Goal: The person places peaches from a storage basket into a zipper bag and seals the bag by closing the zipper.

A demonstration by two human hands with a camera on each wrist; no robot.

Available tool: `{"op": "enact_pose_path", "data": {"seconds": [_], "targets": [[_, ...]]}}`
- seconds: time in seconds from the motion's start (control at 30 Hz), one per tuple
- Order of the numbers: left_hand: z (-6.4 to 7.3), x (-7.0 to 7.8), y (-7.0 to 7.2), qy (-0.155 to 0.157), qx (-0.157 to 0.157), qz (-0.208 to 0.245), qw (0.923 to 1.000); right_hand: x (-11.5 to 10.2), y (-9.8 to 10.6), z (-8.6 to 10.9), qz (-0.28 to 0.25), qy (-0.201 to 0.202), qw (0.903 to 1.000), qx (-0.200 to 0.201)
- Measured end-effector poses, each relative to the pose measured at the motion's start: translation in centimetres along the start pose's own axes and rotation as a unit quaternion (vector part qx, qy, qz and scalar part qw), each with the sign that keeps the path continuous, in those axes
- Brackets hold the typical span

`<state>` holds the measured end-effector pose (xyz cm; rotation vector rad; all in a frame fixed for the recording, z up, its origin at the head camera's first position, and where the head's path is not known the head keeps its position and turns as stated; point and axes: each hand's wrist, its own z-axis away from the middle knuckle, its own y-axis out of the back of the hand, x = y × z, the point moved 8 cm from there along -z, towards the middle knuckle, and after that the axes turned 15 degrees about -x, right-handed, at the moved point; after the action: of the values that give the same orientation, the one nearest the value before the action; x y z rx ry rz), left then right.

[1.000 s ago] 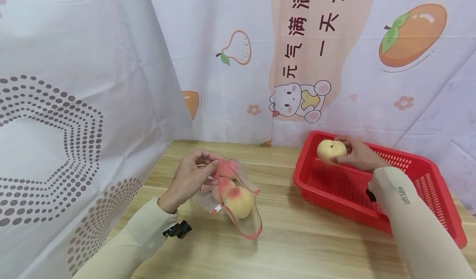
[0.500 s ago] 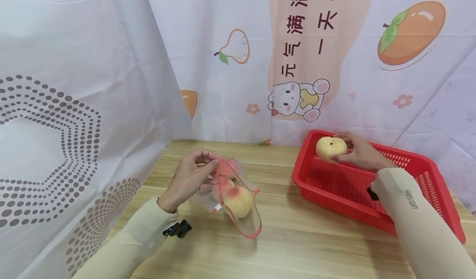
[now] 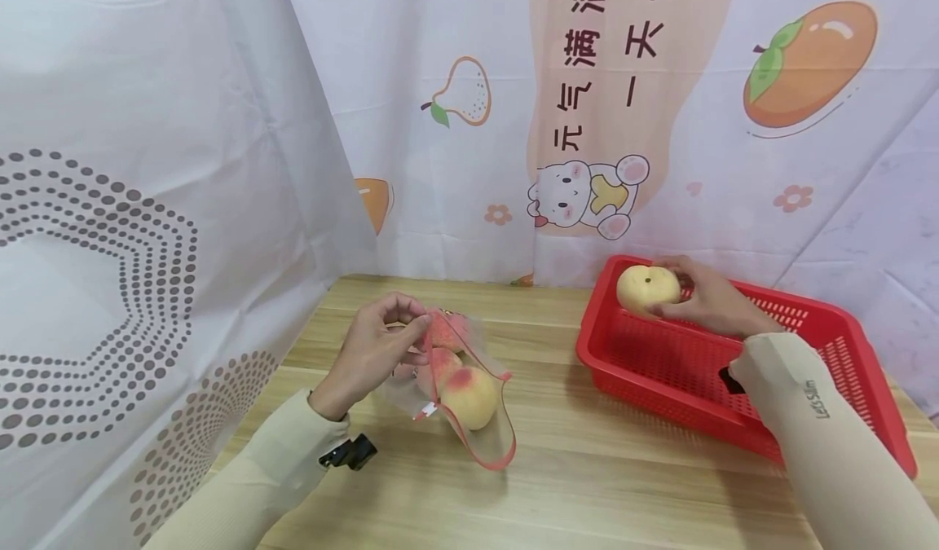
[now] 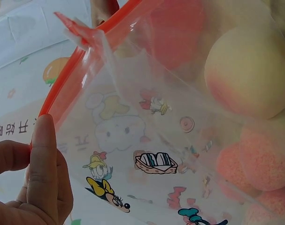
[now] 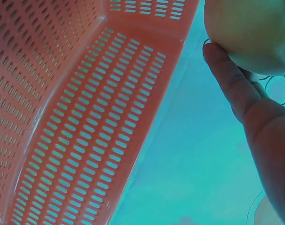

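Note:
My left hand [image 3: 381, 346] pinches the red-edged rim of a clear printed zip bag [image 4: 119, 173] at its mouth. Inside the bag lie a yellow peach with a red blush [image 3: 469, 398] near the opening and several pinkish-red fruits [image 3: 449, 332] behind it. Over the far left end of the red basket [image 3: 689, 371], my right hand [image 3: 707, 297] grips a pale yellow peach [image 3: 648, 288], its dark stem pit facing up. In the right wrist view the thumb presses against the peach, while the other fingers are mostly hidden.
The perforated basket stands at the right of the wooden table [image 3: 572, 485], close to the printed cloth [image 3: 455, 191] at the back. Another cloth with dotted patterns [image 3: 147, 257] hangs along the left side.
My right hand has shifted slightly left with the peach, over the basket's left end. The left hand and the bag stay in place.

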<state>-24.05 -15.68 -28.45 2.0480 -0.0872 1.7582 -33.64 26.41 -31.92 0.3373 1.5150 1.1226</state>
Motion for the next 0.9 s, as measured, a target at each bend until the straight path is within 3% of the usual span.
{"op": "enact_pose_path", "data": {"seconds": [0.9], "targets": [[0.0, 0.1, -0.1, -0.008, -0.004, 0.006, 0.9999, -2.9, -0.4, 1.2, -0.012, 0.048, 0.9988, 0.002]]}}
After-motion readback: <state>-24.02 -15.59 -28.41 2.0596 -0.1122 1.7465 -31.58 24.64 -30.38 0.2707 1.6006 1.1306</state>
